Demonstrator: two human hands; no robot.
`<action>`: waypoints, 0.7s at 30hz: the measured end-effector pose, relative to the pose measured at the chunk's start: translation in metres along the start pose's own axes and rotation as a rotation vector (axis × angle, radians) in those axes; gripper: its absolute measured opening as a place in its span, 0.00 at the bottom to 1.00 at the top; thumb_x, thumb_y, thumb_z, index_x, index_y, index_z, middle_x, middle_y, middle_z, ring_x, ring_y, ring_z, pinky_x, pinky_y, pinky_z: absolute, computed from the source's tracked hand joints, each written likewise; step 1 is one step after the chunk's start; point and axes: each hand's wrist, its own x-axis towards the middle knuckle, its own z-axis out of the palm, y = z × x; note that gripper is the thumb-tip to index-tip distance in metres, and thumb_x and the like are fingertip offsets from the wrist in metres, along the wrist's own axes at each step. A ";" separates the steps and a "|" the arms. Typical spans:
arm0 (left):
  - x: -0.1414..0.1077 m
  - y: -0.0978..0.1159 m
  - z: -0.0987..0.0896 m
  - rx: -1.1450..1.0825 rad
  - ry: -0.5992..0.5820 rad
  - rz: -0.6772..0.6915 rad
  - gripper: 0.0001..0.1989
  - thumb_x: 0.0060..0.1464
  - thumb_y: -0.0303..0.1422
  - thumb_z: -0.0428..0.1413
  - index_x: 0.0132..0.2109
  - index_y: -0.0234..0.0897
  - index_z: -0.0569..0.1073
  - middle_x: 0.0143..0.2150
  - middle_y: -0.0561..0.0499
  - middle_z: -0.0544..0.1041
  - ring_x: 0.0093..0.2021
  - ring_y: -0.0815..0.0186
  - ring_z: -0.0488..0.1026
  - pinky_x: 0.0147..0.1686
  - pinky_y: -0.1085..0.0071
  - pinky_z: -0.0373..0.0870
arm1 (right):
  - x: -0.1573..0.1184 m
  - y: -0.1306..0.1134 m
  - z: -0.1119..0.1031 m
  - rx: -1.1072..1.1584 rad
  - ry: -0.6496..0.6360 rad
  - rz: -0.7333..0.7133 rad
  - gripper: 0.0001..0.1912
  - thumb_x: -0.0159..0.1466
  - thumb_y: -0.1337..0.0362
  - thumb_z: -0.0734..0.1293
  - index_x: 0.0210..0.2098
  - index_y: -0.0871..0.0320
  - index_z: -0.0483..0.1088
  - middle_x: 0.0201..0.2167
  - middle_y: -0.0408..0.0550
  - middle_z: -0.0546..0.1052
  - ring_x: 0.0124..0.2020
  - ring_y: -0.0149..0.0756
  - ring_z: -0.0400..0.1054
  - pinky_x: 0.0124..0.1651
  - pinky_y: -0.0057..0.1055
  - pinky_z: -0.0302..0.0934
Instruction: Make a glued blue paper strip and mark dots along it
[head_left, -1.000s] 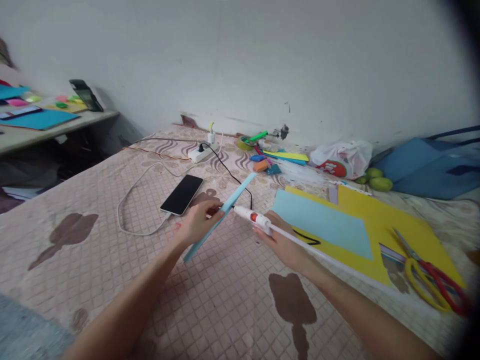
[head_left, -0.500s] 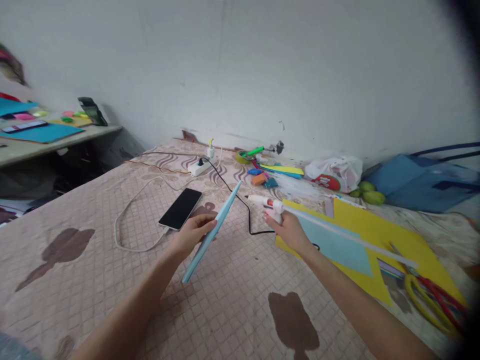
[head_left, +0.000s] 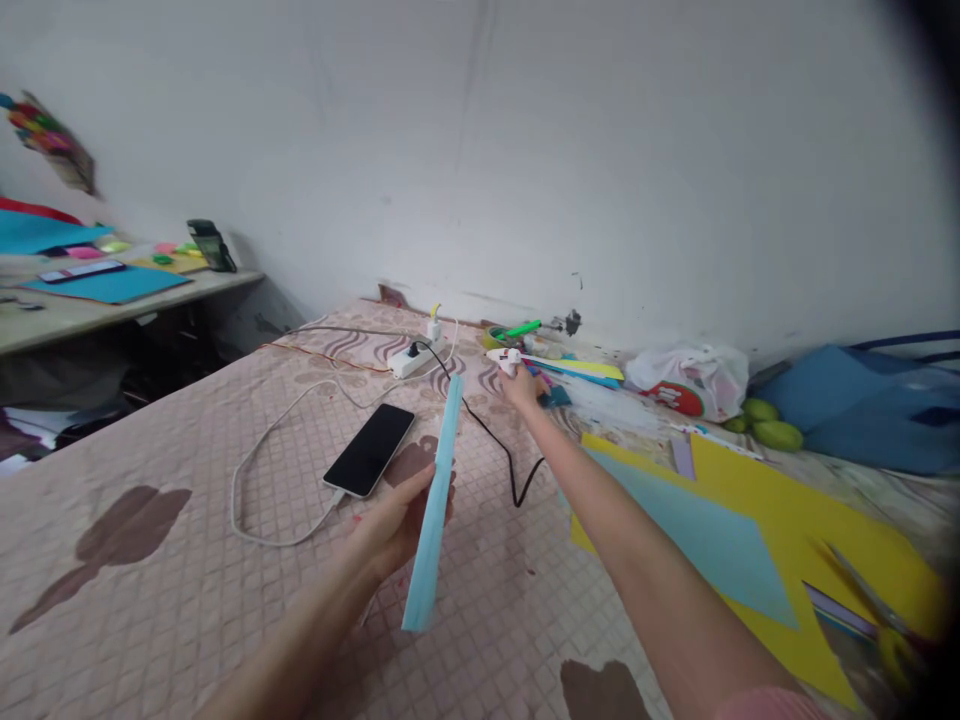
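My left hand (head_left: 405, 525) is closed on a folded light-blue paper strip (head_left: 435, 520), held edge-on and tilted above the patterned cloth (head_left: 300, 620). Stretched toward the wall, my right hand (head_left: 523, 388) grips a white hot glue gun (head_left: 504, 357), its nozzle pointing left. Just beyond the gun are a roll of tape (head_left: 493, 338) and a green stick-like tool (head_left: 523, 328). A dark-blue clay packet (head_left: 556, 397) sits beside the right wrist. The black cord (head_left: 487, 432) runs across the cloth to a white power strip (head_left: 414, 358).
A phone (head_left: 370, 450) with a white charging cable (head_left: 238, 490) lies left of the paper strip. Yellow sheets (head_left: 832, 510), a light-blue sheet (head_left: 712, 540) and scissors (head_left: 874, 590) are at right. Behind them are a plastic bag (head_left: 686, 380), green fruit (head_left: 776, 434) and a blue bag (head_left: 862, 400).
My right hand has carried the glue gun away toward the wall, beside the tape. The paper strip in my left hand has turned more upright, and the view has shifted slightly.
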 end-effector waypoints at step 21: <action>-0.001 -0.007 -0.003 0.022 0.005 -0.006 0.07 0.56 0.30 0.54 0.38 0.30 0.74 0.33 0.47 0.74 0.29 0.70 0.71 0.30 0.74 0.69 | 0.001 0.016 0.025 -0.053 -0.009 -0.078 0.18 0.56 0.62 0.65 0.44 0.64 0.65 0.42 0.59 0.74 0.43 0.43 0.69 0.44 0.33 0.60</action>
